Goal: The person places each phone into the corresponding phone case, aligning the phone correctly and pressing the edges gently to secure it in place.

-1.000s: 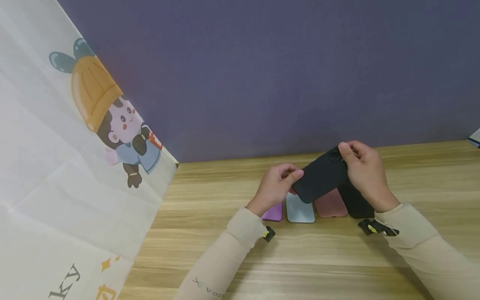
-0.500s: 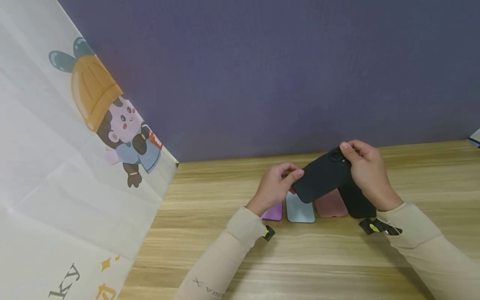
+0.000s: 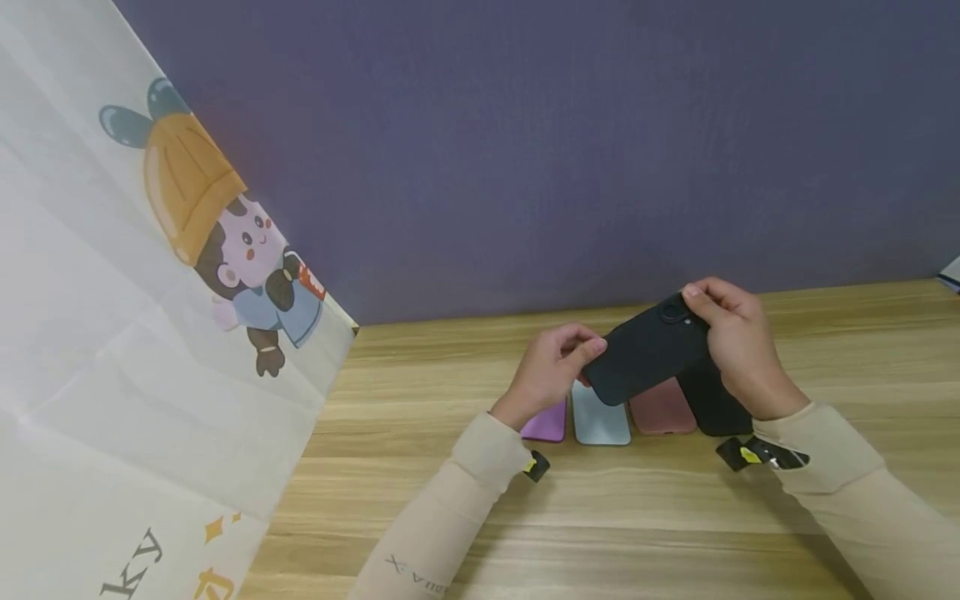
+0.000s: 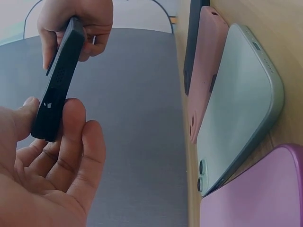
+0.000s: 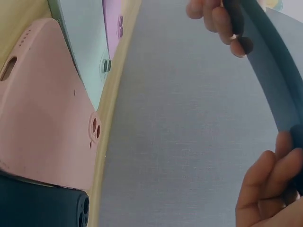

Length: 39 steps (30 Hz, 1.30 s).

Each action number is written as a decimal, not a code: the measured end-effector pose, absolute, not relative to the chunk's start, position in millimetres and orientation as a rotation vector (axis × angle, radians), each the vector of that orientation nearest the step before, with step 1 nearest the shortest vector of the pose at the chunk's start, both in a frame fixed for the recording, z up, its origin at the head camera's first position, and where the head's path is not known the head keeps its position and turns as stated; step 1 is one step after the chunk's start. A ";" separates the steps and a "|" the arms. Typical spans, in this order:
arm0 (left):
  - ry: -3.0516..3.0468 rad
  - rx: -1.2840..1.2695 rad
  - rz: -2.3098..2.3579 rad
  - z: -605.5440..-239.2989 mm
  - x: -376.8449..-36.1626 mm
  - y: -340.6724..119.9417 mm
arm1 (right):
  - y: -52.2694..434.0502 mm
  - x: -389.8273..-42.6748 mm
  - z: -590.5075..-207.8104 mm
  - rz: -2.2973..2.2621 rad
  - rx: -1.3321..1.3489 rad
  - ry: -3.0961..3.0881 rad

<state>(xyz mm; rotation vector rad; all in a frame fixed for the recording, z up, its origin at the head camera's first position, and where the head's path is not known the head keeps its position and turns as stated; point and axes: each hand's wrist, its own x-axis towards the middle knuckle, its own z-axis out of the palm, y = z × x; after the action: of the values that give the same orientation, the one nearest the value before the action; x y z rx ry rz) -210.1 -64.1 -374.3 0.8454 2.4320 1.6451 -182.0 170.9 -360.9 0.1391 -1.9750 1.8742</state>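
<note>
Both hands hold a dark navy phone case (image 3: 647,357) in the air above a row of cases. My left hand (image 3: 553,369) pinches its lower end, and the left wrist view shows the case edge (image 4: 56,90) between thumb and fingers. My right hand (image 3: 731,337) grips the camera end; the case side (image 5: 272,71) shows in the right wrist view. On the wooden table (image 3: 600,517) below lie a purple case (image 3: 547,425), a light blue case (image 3: 600,421), a pink case (image 3: 663,410) and a black case (image 3: 712,404).
A purple-grey wall (image 3: 525,150) rises behind the table. A white cloth with a cartoon figure (image 3: 150,333) hangs at the left. A small white object (image 3: 951,273) sits at the far right edge.
The right hand and the case's camera end have shifted slightly right and up. The left hand has barely moved.
</note>
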 end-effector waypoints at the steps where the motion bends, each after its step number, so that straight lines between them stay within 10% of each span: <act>1: 2.431 0.843 1.645 -373.9 -210.2 -64.6 | 170.9 -182.3 -361.4 1.844 0.133 -2.002; 39: 2.771 0.916 1.264 -368.2 -208.9 -65.0 | 172.2 -178.8 -347.6 1.214 0.214 -2.728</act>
<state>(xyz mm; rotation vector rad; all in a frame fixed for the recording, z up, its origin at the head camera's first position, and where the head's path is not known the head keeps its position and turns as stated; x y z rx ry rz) -208.9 -65.0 -368.2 0.9161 2.7709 1.2642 -178.8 172.2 -347.6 0.2136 -2.7284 1.2136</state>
